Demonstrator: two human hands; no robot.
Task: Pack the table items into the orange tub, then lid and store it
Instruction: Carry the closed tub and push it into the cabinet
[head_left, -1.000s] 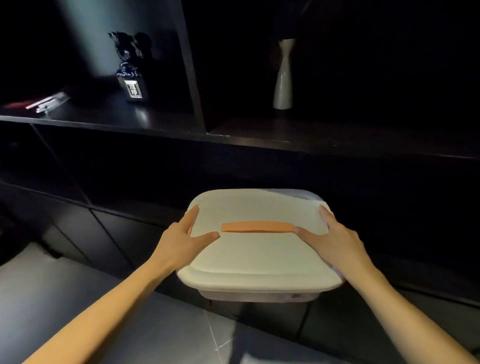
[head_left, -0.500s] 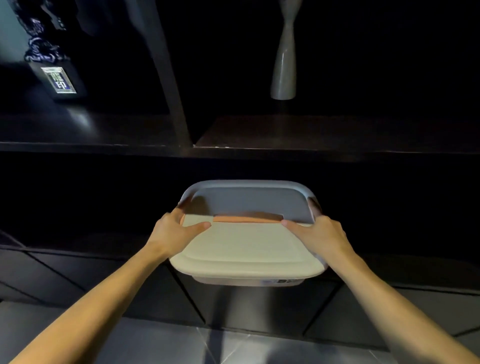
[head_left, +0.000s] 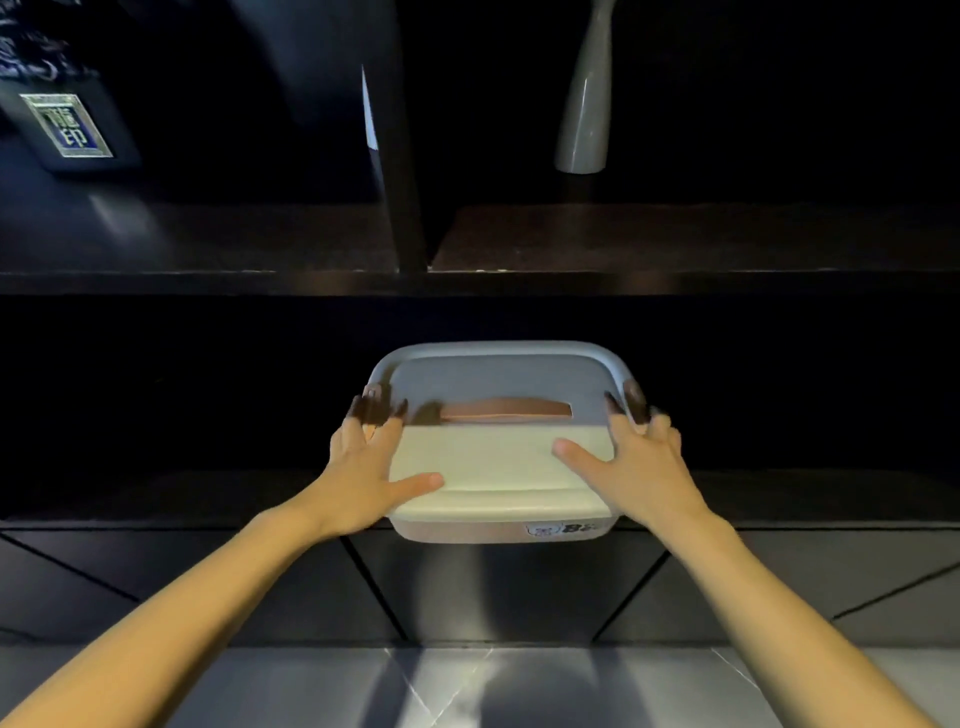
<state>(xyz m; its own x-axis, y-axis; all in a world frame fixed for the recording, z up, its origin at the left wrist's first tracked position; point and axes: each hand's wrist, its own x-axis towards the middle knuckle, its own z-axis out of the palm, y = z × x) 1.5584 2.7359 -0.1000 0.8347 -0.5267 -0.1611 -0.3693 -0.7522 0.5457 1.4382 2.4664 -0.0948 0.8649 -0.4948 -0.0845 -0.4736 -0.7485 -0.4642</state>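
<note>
The tub (head_left: 467, 531) wears its pale lid (head_left: 493, 462) with an orange handle strip (head_left: 506, 408). Its far half sits in shadow inside the low, dark shelf compartment, and its front edge overhangs the cabinet front. My left hand (head_left: 363, 467) lies against the lid's left edge, thumb on top and fingers stretched forward into the shadow. My right hand (head_left: 634, 462) mirrors it on the right edge, fingers spread, thumb on the lid. The tub's contents are hidden.
Above the compartment runs a dark shelf (head_left: 675, 239) with a vertical divider (head_left: 400, 156). A pale slim vase (head_left: 584, 104) stands right of the divider and a dark figurine with a plaque (head_left: 67, 124) left of it. Grey tiled floor (head_left: 467, 686) lies below.
The tub has moved forward and deeper into the low compartment, so more of the lid is in shadow. Both hands have slid with it, and their fingers have spread.
</note>
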